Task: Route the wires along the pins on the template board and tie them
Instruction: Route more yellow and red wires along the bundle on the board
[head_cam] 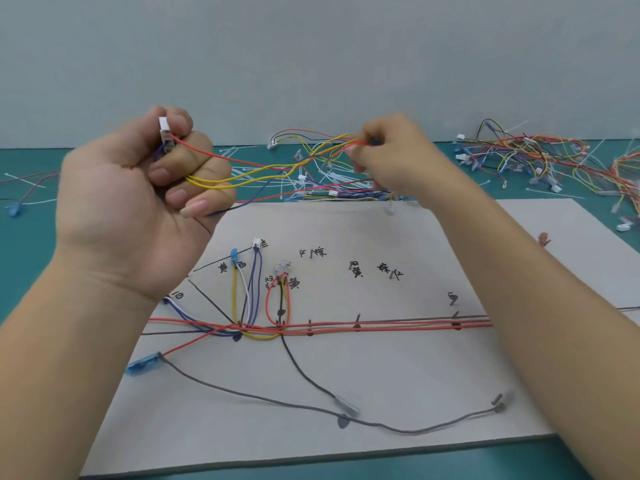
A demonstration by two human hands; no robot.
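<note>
Raised above the grey template board (381, 368), my left hand (138, 192) grips a white connector (163, 128) together with one end of a wire bundle (263, 171) of red, yellow and blue strands. My right hand (394, 150) pinches the other end of that bundle, which stretches between both hands. On the board, red wires (381, 325) run along a row of pins (310, 325). Yellow, white and blue loops (247, 296) rise to marked pins. A grey wire (277, 401) with a blue terminal (143, 364) trails across the front.
Loose wire harnesses (540, 154) are heaped on the teal table at the back right. White cable ties (311, 178) lie scattered behind the board. A second grey board (571, 244) lies to the right. A blue terminal (14, 208) rests at far left.
</note>
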